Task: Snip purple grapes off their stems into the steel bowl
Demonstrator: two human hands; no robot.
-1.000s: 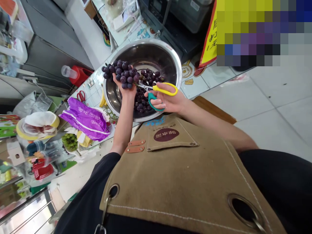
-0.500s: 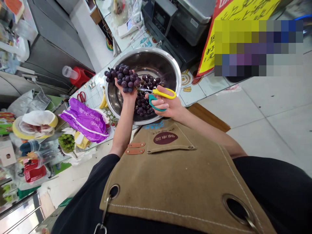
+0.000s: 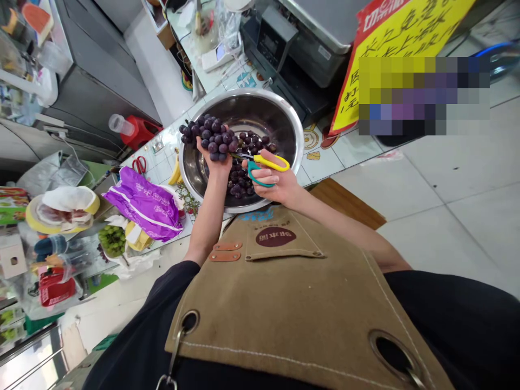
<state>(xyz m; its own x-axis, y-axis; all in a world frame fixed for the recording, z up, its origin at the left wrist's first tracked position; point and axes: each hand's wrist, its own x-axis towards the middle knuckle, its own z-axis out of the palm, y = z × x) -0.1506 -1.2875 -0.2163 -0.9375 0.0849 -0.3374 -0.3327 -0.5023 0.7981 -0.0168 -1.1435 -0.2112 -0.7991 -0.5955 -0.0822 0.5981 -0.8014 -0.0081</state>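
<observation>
A bunch of dark purple grapes [image 3: 211,134] rests in my left hand [image 3: 218,165], held above the left part of a large steel bowl [image 3: 280,116]. My right hand [image 3: 278,181] has its fingers through the handles of scissors [image 3: 273,161], one loop yellow and the other teal. Their blades point left and reach the stem end of the bunch, close to my left fingers. Whether the blades touch a stem I cannot tell. Loose dark grapes [image 3: 239,184] lie in the bowl beneath both hands.
Left of the bowl are a purple bag [image 3: 142,203], red-handled scissors [image 3: 139,164], a banana [image 3: 175,174] and stripped stems [image 3: 189,199]. A red jug [image 3: 140,131] stands behind them. A dark scale-like machine [image 3: 280,40] and a yellow sign [image 3: 349,86] sit beyond the bowl.
The whole view has shifted slightly, so things appear a little lower. The scissor handles look a bit closer together, and the bunch stays in my left hand.
</observation>
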